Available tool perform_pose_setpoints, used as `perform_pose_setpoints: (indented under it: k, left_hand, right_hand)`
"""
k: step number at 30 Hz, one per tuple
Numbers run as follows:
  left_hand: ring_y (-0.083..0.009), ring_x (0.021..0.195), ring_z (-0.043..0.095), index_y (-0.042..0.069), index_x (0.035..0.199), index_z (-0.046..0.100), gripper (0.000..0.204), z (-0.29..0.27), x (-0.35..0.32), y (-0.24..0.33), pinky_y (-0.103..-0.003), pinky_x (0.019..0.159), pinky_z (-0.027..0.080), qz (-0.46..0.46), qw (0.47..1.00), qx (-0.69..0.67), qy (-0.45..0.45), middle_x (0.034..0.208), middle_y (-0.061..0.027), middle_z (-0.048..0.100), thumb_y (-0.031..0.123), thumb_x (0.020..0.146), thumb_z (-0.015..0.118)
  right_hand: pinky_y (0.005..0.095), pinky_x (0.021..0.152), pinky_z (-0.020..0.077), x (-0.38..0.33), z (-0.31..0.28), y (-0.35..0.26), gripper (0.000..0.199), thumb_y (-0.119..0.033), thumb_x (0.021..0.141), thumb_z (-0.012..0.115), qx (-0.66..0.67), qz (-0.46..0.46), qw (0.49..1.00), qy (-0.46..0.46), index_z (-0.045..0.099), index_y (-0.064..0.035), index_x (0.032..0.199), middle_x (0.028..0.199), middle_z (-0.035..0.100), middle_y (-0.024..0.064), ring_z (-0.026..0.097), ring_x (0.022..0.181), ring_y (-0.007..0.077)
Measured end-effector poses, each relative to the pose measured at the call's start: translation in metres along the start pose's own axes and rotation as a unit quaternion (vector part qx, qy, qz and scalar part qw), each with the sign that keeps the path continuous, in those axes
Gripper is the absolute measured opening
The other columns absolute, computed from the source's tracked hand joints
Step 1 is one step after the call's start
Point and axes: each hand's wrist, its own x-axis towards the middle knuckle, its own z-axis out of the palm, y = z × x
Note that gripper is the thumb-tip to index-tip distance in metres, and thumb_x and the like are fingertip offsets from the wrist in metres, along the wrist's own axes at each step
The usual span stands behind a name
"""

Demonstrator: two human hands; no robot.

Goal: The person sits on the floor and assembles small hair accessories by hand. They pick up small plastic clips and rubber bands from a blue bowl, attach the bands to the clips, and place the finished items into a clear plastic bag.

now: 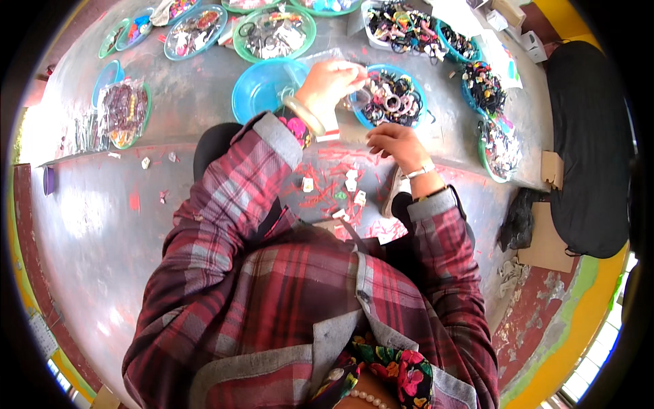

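Note:
Over the gap between two blue basins, my left hand point(330, 83) is raised with its fingers pinched together. A pale, see-through ring-like thing point(357, 99) shows just under those fingertips; whether they hold it I cannot tell. Below and to the right, my right hand point(402, 146) is bent in with its fingers curled together, and what they hold, if anything, is hidden. Behind it stands a blue basin point(420, 87) filled with mostly black, pink and white hair ties. The other blue basin point(238, 95), partly behind my left wrist, shows its bare blue inside.
Green and blue baskets of small accessories stand along the far side, including a green basket point(236, 42). A white tub point(371, 39) of dark hair ties is far right. Clear packets point(122, 112) fill a basket at left. Red scraps point(317, 178) and white bits litter the lower floor.

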Motion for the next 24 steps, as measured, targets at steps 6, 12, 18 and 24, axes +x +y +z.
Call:
perform_pose_setpoints:
  k: [6, 12, 18, 24]
  left_hand:
    - [-0.0299, 0.100, 0.056, -0.012, 0.097, 0.053, 0.019, 0.015, -0.008, 0.000, -0.033, 0.092, 0.045, -0.044, 0.994, -0.103, -0.003, 0.102, -0.0192, 0.056, 0.003, 0.087, 0.047]
    - [-0.0276, 0.101, 0.056, -0.012, 0.099, 0.053, 0.021, 0.030, -0.017, 0.002, -0.031, 0.092, 0.045, -0.077, 0.990, -0.108, -0.040, 0.104, -0.0187, 0.056, 0.004, 0.087, 0.046]
    - [-0.0204, 0.097, 0.057, -0.008, 0.102, 0.055, 0.022, 0.028, -0.014, -0.005, -0.027, 0.083, 0.048, -0.099, 0.990, -0.086, -0.049, 0.102, -0.0134, 0.058, 0.008, 0.089, 0.046]
    - [-0.0108, 0.088, 0.058, 0.001, 0.105, 0.057, 0.023, 0.038, -0.019, 0.013, -0.019, 0.063, 0.046, -0.121, 0.989, 0.024, -0.080, 0.097, -0.0046, 0.061, 0.015, 0.087, 0.055]
  right_hand:
    - [0.0203, 0.064, 0.0424, -0.004, -0.006, -0.034, 0.028, -0.010, 0.077, 0.066, 0.211, -0.133, 0.953, 0.176, 0.058, -0.0037, 0.104, 0.090, 0.062, 0.0008, 0.056, 0.075, 0.0082]
    - [0.0192, 0.067, 0.0432, 0.000, 0.000, -0.043, 0.013, -0.004, 0.077, 0.066, 0.247, -0.163, 0.938, 0.181, 0.064, -0.0032, 0.090, 0.085, 0.062, 0.0006, 0.056, 0.076, 0.0076]
    - [0.0171, 0.058, 0.0406, 0.005, -0.003, -0.030, 0.008, -0.003, 0.076, 0.065, 0.217, -0.164, 0.941, 0.200, 0.066, -0.0039, 0.084, 0.077, 0.063, -0.0014, 0.053, 0.066, 0.0048]
    - [0.0185, 0.054, 0.0398, 0.000, -0.010, -0.036, 0.006, -0.009, 0.078, 0.066, 0.240, -0.132, 0.943, 0.189, 0.066, -0.0051, 0.083, 0.076, 0.063, -0.0008, 0.051, 0.060, 0.0055]
